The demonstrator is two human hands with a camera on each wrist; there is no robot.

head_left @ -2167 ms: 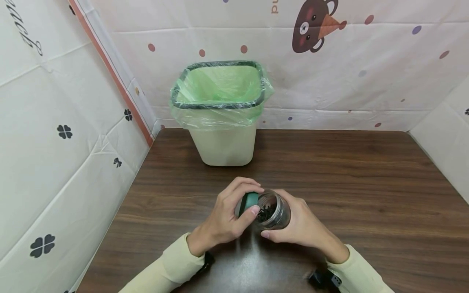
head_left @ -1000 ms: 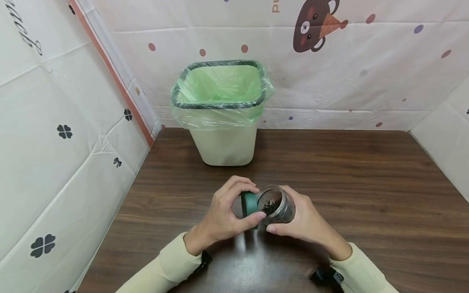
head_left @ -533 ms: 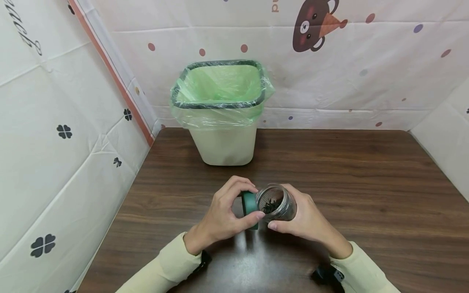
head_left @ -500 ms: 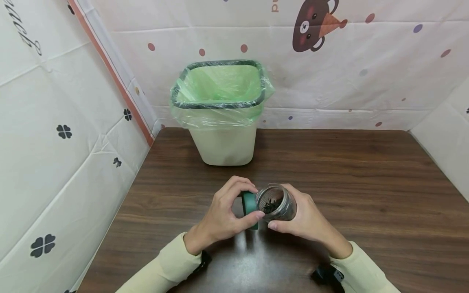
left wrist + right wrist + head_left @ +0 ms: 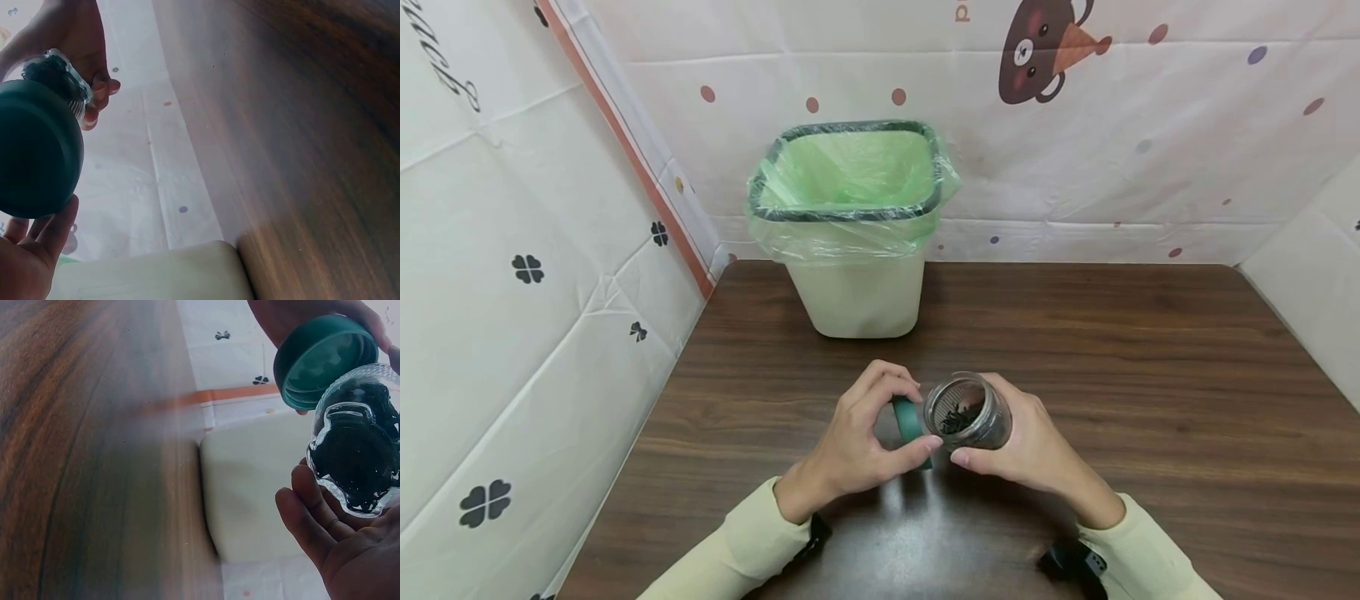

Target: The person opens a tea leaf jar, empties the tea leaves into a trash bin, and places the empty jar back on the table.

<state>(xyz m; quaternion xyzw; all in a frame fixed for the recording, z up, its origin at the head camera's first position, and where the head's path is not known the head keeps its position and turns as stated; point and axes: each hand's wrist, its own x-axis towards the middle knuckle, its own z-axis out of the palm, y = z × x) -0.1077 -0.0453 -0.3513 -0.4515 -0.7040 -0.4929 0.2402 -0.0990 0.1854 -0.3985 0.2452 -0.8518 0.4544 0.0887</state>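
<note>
My left hand (image 5: pixel 865 442) holds a round green screw lid (image 5: pixel 909 421) between thumb and fingers; its hollow inside shows in the right wrist view. Close on its right, my right hand (image 5: pixel 1030 437) grips a clear glass jar (image 5: pixel 992 422) round its side. The jar's mouth tilts to the left and toward the head camera, and dark dried leaf-like bits (image 5: pixel 961 417) lie inside. From the right wrist view, the jar's base (image 5: pixel 356 459) shows dark contents through the glass. Both lid and jar are raised above the table, lid and mouth nearly side by side.
A cream bin (image 5: pixel 861 300) with a green plastic liner (image 5: pixel 850 237) under a dark rim stands beyond the hands on the brown wooden table (image 5: pixel 1112 350). Patterned white sheets (image 5: pixel 1120 150) hang behind and at the left.
The lid has come away from the jar's mouth, turning a little edge-on. My right hand has shifted the jar slightly right and away, with more of its mouth in view.
</note>
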